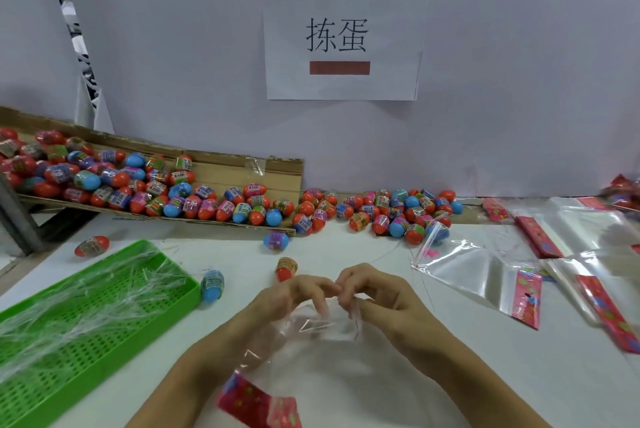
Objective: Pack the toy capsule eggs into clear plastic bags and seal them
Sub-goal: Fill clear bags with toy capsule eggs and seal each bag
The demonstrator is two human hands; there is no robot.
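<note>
- While both hands meet at the table's middle, the left hand (298, 292) and right hand (372, 289) each pinch the mouth edge of a clear plastic bag (311, 341), fingers curled on the film.
- The bag's red printed header (259, 401) lies nearest the person.
- Toy capsule eggs (138, 181) fill a flattened cardboard box (225, 167) at the rear left; another heap (381, 211) lies just right of it.
- Loose eggs: one orange (286, 268) just beyond the left hand, one blue (212, 285) touching the green tray (104, 334).
- Spare bags (485, 271) lie at the right.
- A paper sign (343, 36) hangs on the wall.
</note>
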